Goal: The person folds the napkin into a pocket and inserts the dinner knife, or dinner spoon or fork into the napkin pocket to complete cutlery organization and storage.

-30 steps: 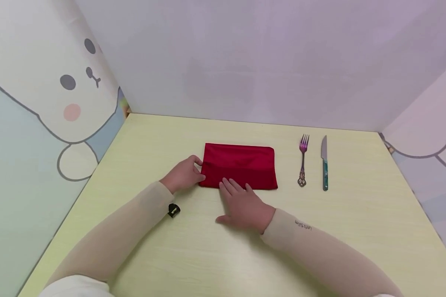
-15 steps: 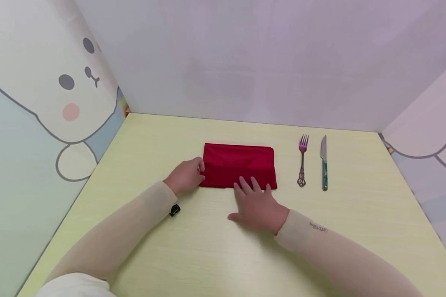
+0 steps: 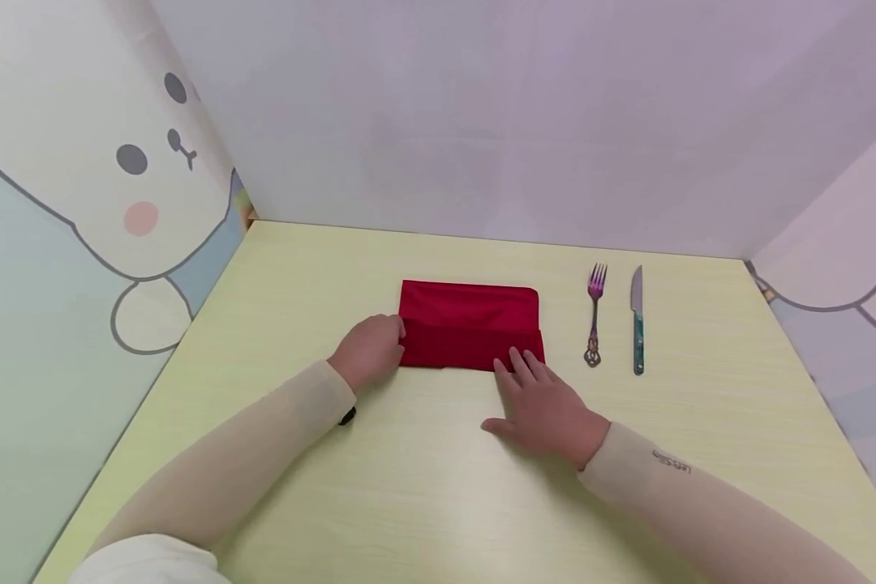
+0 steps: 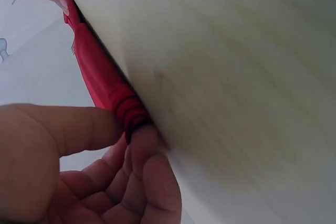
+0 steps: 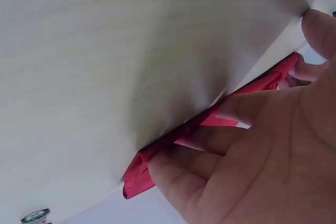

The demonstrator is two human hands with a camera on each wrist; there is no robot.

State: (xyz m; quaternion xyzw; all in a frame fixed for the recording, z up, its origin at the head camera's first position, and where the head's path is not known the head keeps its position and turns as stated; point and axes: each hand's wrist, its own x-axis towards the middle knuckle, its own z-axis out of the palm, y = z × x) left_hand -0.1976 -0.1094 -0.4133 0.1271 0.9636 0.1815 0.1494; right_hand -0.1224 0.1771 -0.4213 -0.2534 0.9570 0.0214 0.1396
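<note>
A folded red cloth napkin (image 3: 467,308) lies flat on the table, its near part doubled over in a darker band. At its left end my left hand (image 3: 368,350) pinches the layered edge; in the left wrist view the thumb is above the stacked folds (image 4: 128,109) and the curled fingers are below. My right hand (image 3: 547,410) lies across the near edge toward the right corner, fingers straight and spread, fingertips touching the cloth. The right wrist view shows those fingers (image 5: 178,174) along the napkin's edge (image 5: 139,174).
To the right of the napkin lie a fork (image 3: 594,312) with an ornate handle and a knife (image 3: 638,320) with a green handle. A small black object (image 3: 347,416) sits partly hidden beside the left sleeve. A pale wall (image 3: 482,122) rises behind the table.
My right hand has slid rightward along the napkin's near edge, from its middle toward the right corner. The left hand stays at the left end, its fingers drawn slightly further over the edge.
</note>
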